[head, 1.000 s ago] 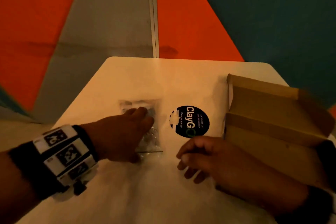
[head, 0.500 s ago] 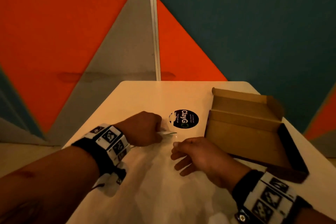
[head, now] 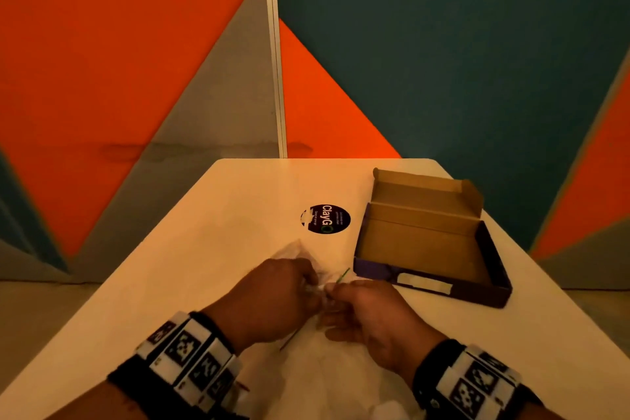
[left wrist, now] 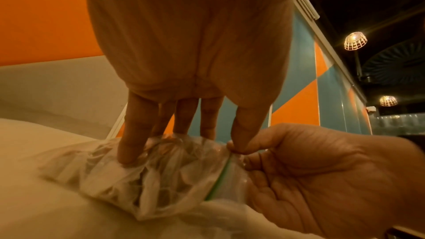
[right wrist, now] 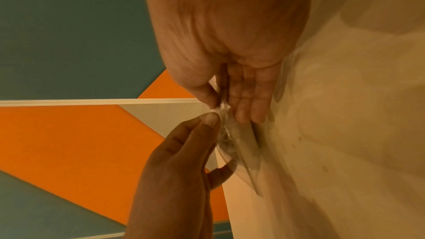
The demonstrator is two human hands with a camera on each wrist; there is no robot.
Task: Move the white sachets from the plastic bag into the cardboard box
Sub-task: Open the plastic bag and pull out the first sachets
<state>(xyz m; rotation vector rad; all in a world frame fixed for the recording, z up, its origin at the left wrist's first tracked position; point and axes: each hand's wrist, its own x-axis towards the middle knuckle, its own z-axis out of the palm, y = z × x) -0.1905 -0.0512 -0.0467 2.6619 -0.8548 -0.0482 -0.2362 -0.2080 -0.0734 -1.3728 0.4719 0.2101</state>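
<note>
A clear plastic zip bag [left wrist: 161, 174] with a green seal strip [left wrist: 220, 175] lies crumpled on the white table, holding white sachets [left wrist: 147, 179]. My left hand [head: 306, 283] presses its fingers [left wrist: 133, 143] on the bag and pinches the mouth edge with the thumb. My right hand [head: 335, 290] pinches the same mouth edge from the other side, thumb against fingers [right wrist: 248, 101]. In the right wrist view the bag [right wrist: 232, 144] hangs edge-on between both hands. The open cardboard box [head: 419, 193] stands to the right of my hands, its floor bare.
A round black sticker [head: 325, 219] is stuck to the table [head: 221, 232] beyond the hands, left of the box. The table's far edge meets an orange, grey and teal wall. Its left and right edges run close to my forearms.
My left hand has drawn the bag back from beside the sticker toward me. The right hand has come in and now pinches the bag's mouth. The head view has pulled back.
</note>
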